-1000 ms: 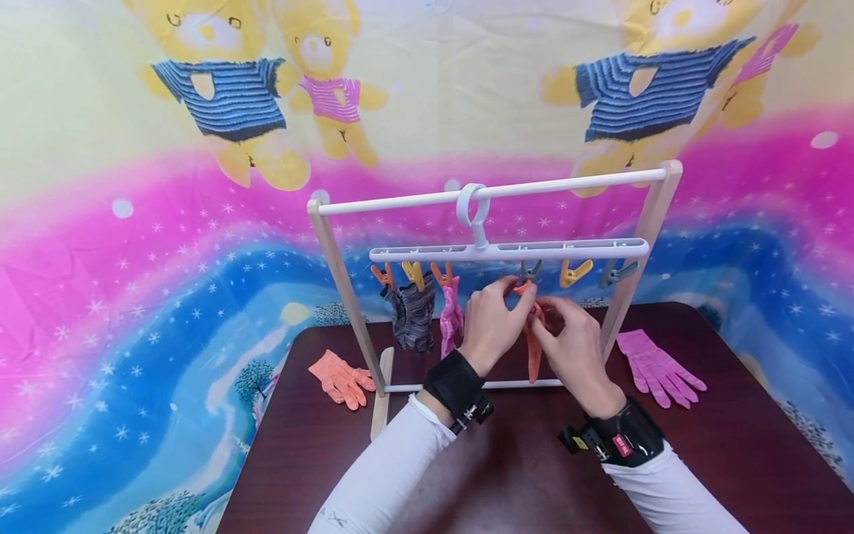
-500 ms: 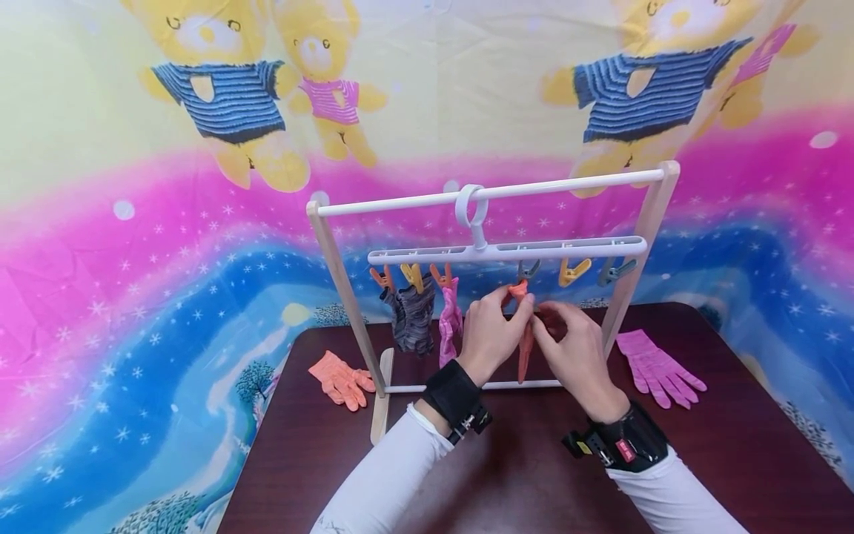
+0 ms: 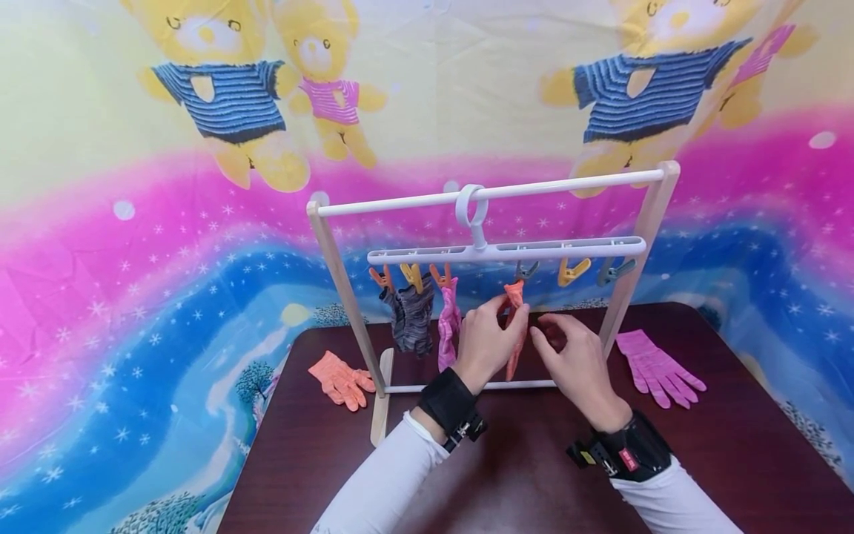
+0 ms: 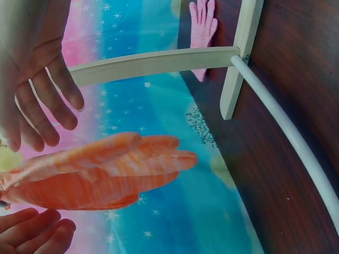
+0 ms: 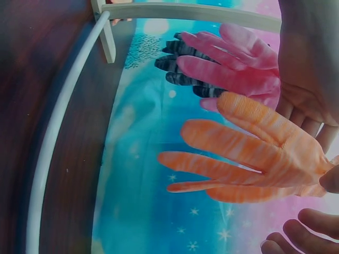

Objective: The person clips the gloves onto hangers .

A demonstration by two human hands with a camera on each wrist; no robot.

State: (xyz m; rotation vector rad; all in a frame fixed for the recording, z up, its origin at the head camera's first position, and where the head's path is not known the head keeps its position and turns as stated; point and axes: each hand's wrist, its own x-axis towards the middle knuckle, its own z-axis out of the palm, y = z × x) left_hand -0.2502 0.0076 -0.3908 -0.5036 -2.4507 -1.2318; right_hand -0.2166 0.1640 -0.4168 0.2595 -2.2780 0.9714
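An orange glove (image 3: pixel 515 293) hangs fingers-down below a blue-grey clip (image 3: pixel 527 270) on the white clip hanger (image 3: pixel 480 252). My left hand (image 3: pixel 485 337) is around the glove's upper part, thumb in front and fingers behind. In the left wrist view the left fingertips (image 4: pixel 50 230) lie apart from the orange cloth. To the right, my right hand (image 3: pixel 577 360) stands a little away, fingers loosely bent with nothing in them. In the right wrist view the glove's fingers (image 5: pixel 228 137) hang free. One fingertip there overlaps the cuff; whether it touches cannot be told.
A wooden stand (image 3: pixel 650 222) carries the hanger on its white top bar (image 3: pixel 567 184). Dark striped gloves (image 3: pixel 411 319) and a pink glove (image 3: pixel 448 326) hang at left. A yellow clip (image 3: pixel 572 272) hangs at right. An orange glove (image 3: pixel 342 380) and a pink glove (image 3: pixel 657 367) lie on the table.
Both hands have come down slightly from the clip. My right hand has drawn away from the hanging orange glove, which has swung a little to the left.
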